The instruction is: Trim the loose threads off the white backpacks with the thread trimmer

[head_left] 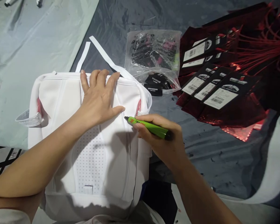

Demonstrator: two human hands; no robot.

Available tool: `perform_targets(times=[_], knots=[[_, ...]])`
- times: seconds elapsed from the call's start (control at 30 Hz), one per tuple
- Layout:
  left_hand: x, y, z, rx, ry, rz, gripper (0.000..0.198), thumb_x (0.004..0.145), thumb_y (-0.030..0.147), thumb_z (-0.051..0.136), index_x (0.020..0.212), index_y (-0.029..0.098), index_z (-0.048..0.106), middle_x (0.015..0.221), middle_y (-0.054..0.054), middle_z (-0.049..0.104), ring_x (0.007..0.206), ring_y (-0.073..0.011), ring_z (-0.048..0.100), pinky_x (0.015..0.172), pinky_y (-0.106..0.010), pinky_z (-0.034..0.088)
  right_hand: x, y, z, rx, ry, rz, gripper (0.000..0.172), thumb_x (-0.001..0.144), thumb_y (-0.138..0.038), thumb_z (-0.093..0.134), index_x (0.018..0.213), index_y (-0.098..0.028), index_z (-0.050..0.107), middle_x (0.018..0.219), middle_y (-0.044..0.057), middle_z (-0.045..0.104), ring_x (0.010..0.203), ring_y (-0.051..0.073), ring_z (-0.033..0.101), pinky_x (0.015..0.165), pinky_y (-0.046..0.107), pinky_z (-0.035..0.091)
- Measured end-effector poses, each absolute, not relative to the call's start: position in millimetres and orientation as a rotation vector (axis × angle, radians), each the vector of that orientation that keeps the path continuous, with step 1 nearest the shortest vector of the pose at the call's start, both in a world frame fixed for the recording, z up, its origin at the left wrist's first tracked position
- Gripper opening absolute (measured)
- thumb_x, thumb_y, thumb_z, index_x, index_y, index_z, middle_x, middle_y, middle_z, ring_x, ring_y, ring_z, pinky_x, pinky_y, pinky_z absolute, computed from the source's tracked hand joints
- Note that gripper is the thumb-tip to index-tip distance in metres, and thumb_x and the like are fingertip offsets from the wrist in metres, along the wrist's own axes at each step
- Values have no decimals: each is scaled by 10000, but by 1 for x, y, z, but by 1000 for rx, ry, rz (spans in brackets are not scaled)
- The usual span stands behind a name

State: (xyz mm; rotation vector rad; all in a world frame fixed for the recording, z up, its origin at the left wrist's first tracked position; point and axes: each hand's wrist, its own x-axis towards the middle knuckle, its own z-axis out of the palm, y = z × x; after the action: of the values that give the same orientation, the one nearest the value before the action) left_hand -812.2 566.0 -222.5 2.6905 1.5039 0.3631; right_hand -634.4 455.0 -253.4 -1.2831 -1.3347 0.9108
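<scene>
A white backpack (116,146) lies tilted toward me, partly over the table edge, with a dotted mesh panel (91,158) down its middle. My left hand (98,96) rests on its upper part with the fingers spread, their tips at the top edge. In my right hand (163,137) is a green marker (151,127) with a black end. Its dark tip points left and is at or just above the seam right of the panel; contact cannot be told. Two white straps (105,56) stick out past the top edge.
Beyond the backpack lies a clear plastic bag (154,46) with small black cards (153,90) by its mouth. Black tags with white barcode labels (218,96) and red strings (261,43) pile up at the right. A white band (274,161) curves along the right edge.
</scene>
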Motion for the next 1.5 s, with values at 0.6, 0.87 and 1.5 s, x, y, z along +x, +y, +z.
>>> perform_targets(times=[0.6,0.87,1.5], knots=[[-812,566,-222,2694,1506,358,895,731,799,548,1450,312,332,1481,-135,396,1399,-435,273,1145,-693,-16,-637,454,-256,-1277,-1245,879,110,849,-266,717,946,-217,737,949,13,750,814,181,711,769,299,582],[-812,565,-222,2710,1521,342,874,739,784,549,1450,327,328,1479,-129,400,1396,-420,279,1151,-686,1,-638,451,-259,-1235,-1223,887,111,850,-236,717,960,-223,733,949,16,750,827,179,714,769,302,592],[-813,567,-223,2724,1498,330,874,738,761,581,1456,342,312,1481,-133,398,1391,-424,281,1144,-696,3,-636,452,-263,-1260,-1213,961,93,849,-247,721,937,-222,736,888,13,748,748,163,708,687,275,596]])
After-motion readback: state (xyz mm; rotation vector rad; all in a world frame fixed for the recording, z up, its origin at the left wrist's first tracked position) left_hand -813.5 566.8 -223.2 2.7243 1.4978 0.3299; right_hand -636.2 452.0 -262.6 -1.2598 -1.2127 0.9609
